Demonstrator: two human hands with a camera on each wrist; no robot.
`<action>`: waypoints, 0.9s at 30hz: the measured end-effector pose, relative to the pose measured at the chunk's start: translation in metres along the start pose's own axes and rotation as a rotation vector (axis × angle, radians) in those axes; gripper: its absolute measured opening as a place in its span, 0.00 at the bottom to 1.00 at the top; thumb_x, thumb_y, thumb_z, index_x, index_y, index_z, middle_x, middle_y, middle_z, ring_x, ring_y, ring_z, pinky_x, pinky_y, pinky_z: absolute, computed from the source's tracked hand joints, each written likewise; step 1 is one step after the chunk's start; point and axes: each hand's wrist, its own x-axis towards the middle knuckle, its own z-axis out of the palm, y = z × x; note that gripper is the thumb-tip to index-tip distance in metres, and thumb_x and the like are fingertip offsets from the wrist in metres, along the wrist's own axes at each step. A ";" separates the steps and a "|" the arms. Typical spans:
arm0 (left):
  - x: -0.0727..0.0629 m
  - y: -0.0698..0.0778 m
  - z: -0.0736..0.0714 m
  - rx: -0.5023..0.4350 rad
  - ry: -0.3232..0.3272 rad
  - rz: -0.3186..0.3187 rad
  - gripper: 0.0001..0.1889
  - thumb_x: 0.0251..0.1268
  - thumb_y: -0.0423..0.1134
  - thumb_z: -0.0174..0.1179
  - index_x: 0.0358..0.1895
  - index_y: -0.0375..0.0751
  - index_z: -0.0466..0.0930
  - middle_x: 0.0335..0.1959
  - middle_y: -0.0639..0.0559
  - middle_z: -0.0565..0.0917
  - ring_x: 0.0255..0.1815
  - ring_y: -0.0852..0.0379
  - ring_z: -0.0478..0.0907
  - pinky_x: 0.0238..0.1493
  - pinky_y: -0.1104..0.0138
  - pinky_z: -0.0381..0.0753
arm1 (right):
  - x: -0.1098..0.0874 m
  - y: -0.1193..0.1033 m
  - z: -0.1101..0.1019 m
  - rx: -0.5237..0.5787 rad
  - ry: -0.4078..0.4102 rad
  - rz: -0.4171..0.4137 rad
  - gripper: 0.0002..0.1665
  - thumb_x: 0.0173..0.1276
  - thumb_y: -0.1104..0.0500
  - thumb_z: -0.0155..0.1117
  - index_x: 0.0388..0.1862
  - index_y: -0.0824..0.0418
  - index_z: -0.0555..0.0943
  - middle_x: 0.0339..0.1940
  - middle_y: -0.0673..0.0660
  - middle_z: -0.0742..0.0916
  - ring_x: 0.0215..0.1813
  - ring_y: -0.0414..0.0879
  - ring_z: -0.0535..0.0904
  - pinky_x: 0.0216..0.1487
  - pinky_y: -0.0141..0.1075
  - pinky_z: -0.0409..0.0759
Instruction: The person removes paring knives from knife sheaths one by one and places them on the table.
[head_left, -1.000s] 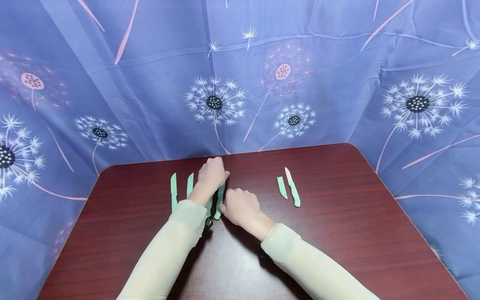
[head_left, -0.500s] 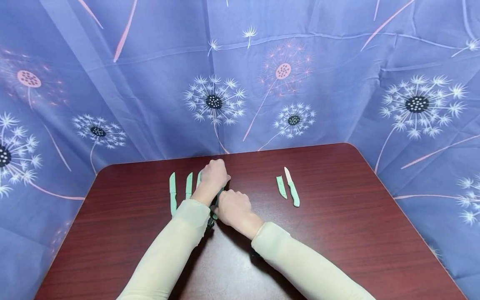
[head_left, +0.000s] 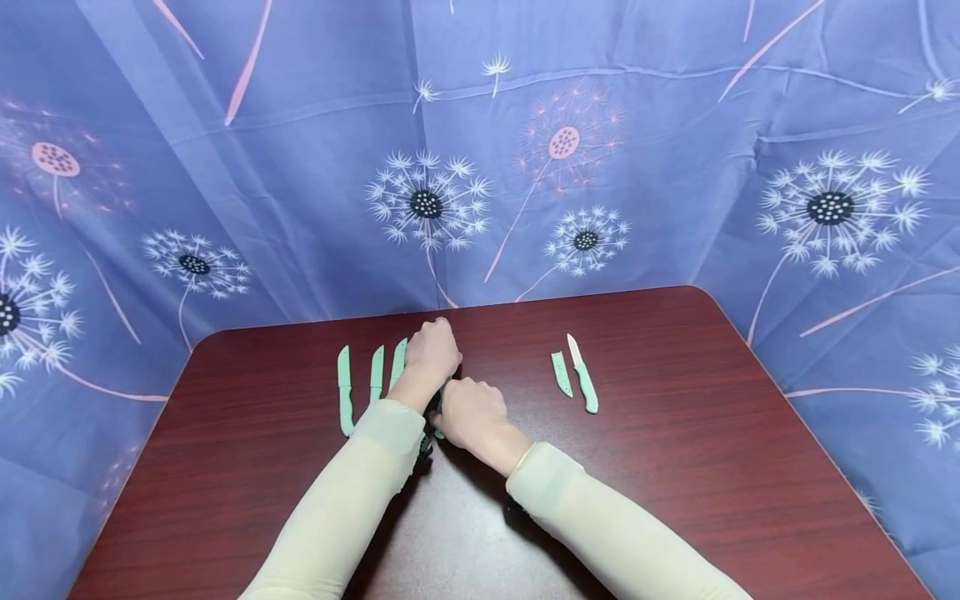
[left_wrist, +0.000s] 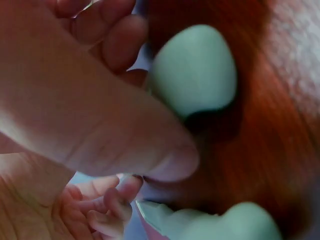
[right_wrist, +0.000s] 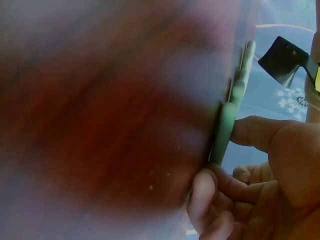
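Observation:
In the head view my left hand [head_left: 433, 350] is at the far end of a green sheathed knife [head_left: 438, 433], mostly hidden under both hands. My right hand [head_left: 472, 412] is at the handle end, close against the left. From the right wrist view, the thumb presses the side of a green handle [right_wrist: 227, 125], fingers curled below it. The left wrist view has the left thumb [left_wrist: 170, 162] bent toward curled fingers; what lies between is hidden. To the left lie a sheathed knife [head_left: 345, 387], a second sheathed knife [head_left: 377, 375] and a third sheathed knife [head_left: 399, 358], roughly side by side.
On the right of the dark red table [head_left: 675, 417] lies an unsheathed paring knife [head_left: 587, 387], its pale blade pointing away. Its green sheath [head_left: 562, 375] lies just left of it. A blue dandelion-patterned cloth [head_left: 480, 167] hangs behind the table.
My right hand has moved left to the knife's handle end, against my left hand. The left hand has shifted slightly right, uncovering more of the third knife. The paring knife and loose sheath stay put.

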 end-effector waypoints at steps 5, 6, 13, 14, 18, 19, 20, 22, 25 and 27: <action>0.000 0.001 -0.002 0.002 0.015 -0.031 0.33 0.70 0.44 0.72 0.71 0.31 0.72 0.57 0.35 0.83 0.50 0.40 0.86 0.43 0.52 0.88 | 0.000 0.002 0.000 0.031 0.013 0.019 0.23 0.67 0.39 0.72 0.41 0.58 0.89 0.44 0.57 0.92 0.46 0.58 0.89 0.42 0.50 0.86; 0.000 0.001 -0.003 -0.003 0.015 -0.039 0.34 0.70 0.44 0.72 0.72 0.31 0.71 0.57 0.35 0.83 0.51 0.40 0.86 0.43 0.52 0.88 | 0.000 0.002 -0.001 0.039 0.017 0.023 0.23 0.67 0.39 0.72 0.41 0.58 0.89 0.44 0.58 0.92 0.46 0.58 0.89 0.42 0.51 0.86; -0.001 0.000 -0.014 -0.045 0.051 -0.066 0.27 0.68 0.45 0.72 0.64 0.35 0.78 0.52 0.38 0.87 0.50 0.40 0.87 0.45 0.51 0.88 | -0.004 0.010 -0.011 0.117 0.044 0.046 0.20 0.65 0.41 0.73 0.27 0.55 0.84 0.38 0.57 0.91 0.43 0.58 0.89 0.41 0.51 0.86; -0.002 0.000 -0.016 -0.049 0.061 -0.065 0.23 0.68 0.45 0.72 0.60 0.36 0.80 0.50 0.38 0.87 0.49 0.40 0.87 0.44 0.51 0.88 | -0.004 0.012 -0.012 0.125 0.049 0.049 0.20 0.65 0.42 0.73 0.25 0.54 0.82 0.37 0.57 0.91 0.43 0.58 0.89 0.41 0.51 0.86; -0.003 -0.003 -0.022 -0.060 0.099 -0.064 0.13 0.68 0.45 0.71 0.42 0.38 0.86 0.41 0.39 0.89 0.40 0.40 0.88 0.37 0.51 0.87 | -0.006 0.017 -0.016 0.140 0.101 0.039 0.20 0.65 0.45 0.72 0.21 0.53 0.77 0.30 0.56 0.88 0.38 0.58 0.88 0.39 0.51 0.86; -0.003 -0.003 -0.023 -0.068 0.110 -0.068 0.12 0.67 0.45 0.70 0.39 0.38 0.86 0.40 0.39 0.89 0.39 0.40 0.88 0.35 0.51 0.87 | -0.007 0.019 -0.017 0.145 0.116 0.034 0.20 0.65 0.46 0.72 0.21 0.54 0.76 0.28 0.56 0.88 0.37 0.58 0.88 0.37 0.51 0.86; -0.002 -0.004 -0.024 -0.074 0.118 -0.073 0.12 0.67 0.45 0.70 0.36 0.39 0.86 0.38 0.40 0.88 0.38 0.40 0.88 0.34 0.51 0.87 | -0.007 0.020 -0.018 0.147 0.132 0.026 0.20 0.65 0.47 0.72 0.21 0.54 0.75 0.26 0.55 0.86 0.35 0.58 0.88 0.36 0.51 0.86; -0.002 -0.005 -0.027 -0.090 0.136 -0.086 0.13 0.66 0.46 0.70 0.32 0.39 0.85 0.37 0.40 0.88 0.38 0.40 0.88 0.34 0.51 0.86 | -0.009 0.022 -0.021 0.152 0.160 0.007 0.20 0.66 0.48 0.72 0.22 0.55 0.75 0.22 0.53 0.83 0.32 0.57 0.87 0.33 0.50 0.85; -0.003 -0.008 -0.030 -0.116 0.156 -0.095 0.15 0.65 0.48 0.71 0.30 0.39 0.84 0.39 0.38 0.88 0.39 0.39 0.87 0.35 0.50 0.86 | -0.012 0.025 -0.024 0.156 0.200 -0.023 0.19 0.67 0.50 0.73 0.24 0.55 0.74 0.19 0.51 0.80 0.30 0.57 0.86 0.30 0.49 0.84; -0.004 -0.009 -0.033 -0.123 0.167 -0.087 0.15 0.65 0.48 0.70 0.28 0.40 0.84 0.38 0.38 0.88 0.39 0.39 0.87 0.36 0.49 0.86 | -0.014 0.027 -0.026 0.153 0.232 -0.041 0.19 0.67 0.51 0.73 0.25 0.56 0.74 0.19 0.52 0.80 0.29 0.58 0.86 0.29 0.49 0.84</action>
